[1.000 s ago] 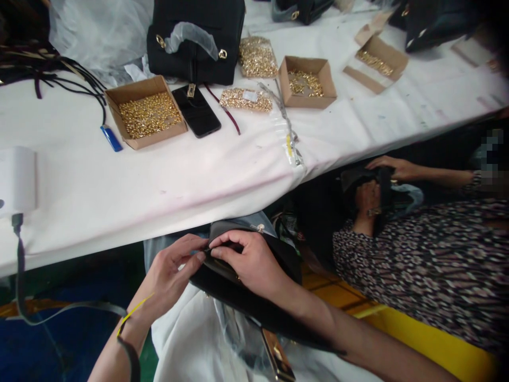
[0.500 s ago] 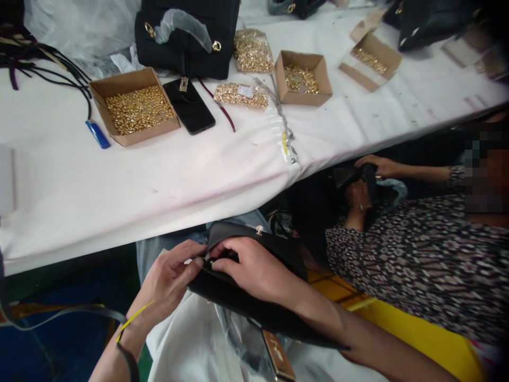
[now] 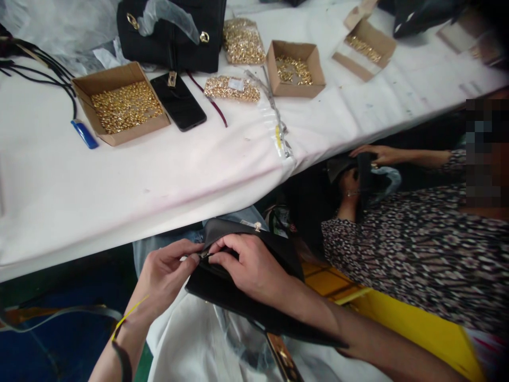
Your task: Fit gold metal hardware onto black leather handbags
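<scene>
A black handbag (image 3: 222, 289) lies across the lap, its flap raised, with a small gold stud (image 3: 257, 227) on the flap. At the bag's left corner my left hand (image 3: 167, 276) is closed, thumb and fingers pinching the edge. My right hand (image 3: 254, 262) reaches over the opening, thumb and forefinger closed near the same corner. A tiny shiny metal piece (image 3: 204, 255) shows between the two hands; its kind is too small to make out. Below the bag hang a plastic-wrapped handle (image 3: 248, 347) and a black strap with a gold plate (image 3: 280, 350).
On the white table (image 3: 119, 196) are cardboard boxes of gold fittings (image 3: 159, 124), bagged fittings (image 3: 242, 45), a phone (image 3: 181, 106), a blue-handled tool (image 3: 84, 134) and another black handbag (image 3: 170, 40). To the right, a co-worker's hands (image 3: 352, 185) hold a dark bag.
The view has shifted slightly, so the table items sit further left and higher. Both hands stay at the bag's corner, with the small metal piece now showing more clearly between them.
</scene>
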Demonstrator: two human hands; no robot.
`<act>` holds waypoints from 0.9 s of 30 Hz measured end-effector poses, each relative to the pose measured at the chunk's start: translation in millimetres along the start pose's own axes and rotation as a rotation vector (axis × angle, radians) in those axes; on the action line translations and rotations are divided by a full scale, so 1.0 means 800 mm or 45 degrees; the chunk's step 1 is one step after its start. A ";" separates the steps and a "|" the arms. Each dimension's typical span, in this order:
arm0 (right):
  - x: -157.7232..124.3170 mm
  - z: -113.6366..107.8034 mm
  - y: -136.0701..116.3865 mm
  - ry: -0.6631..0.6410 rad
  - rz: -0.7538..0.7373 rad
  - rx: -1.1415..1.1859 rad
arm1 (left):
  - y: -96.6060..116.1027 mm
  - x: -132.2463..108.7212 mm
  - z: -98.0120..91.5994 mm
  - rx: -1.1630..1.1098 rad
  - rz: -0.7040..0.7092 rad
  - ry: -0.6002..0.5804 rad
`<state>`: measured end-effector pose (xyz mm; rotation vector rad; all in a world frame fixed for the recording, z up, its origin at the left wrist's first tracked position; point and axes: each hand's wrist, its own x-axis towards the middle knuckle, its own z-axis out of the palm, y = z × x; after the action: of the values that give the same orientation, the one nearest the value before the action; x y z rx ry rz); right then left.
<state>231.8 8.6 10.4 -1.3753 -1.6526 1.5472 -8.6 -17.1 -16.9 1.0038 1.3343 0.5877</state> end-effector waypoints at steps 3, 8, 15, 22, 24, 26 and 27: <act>-0.001 0.001 0.000 0.025 0.002 0.058 | 0.007 -0.001 -0.002 -0.016 0.044 -0.039; -0.002 -0.001 -0.002 0.064 0.048 0.151 | 0.010 -0.004 -0.008 -0.080 0.064 -0.203; -0.001 0.007 0.002 0.074 0.038 0.165 | 0.007 -0.005 -0.002 -0.027 0.066 -0.128; -0.006 0.016 0.013 0.118 -0.116 -0.116 | 0.006 -0.004 0.003 0.043 0.085 -0.049; -0.007 0.019 0.015 0.118 -0.148 -0.150 | 0.005 -0.004 0.002 0.038 0.077 -0.053; -0.009 0.020 0.016 0.132 -0.154 -0.154 | 0.006 -0.004 0.001 0.043 0.068 -0.074; -0.010 0.021 0.016 0.146 -0.155 -0.151 | 0.007 -0.004 0.001 0.048 0.065 -0.084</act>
<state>224.4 -7.5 -3.5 -1.3688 -1.7471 1.2967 -7.5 -17.4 -10.2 1.0813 1.2684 0.5647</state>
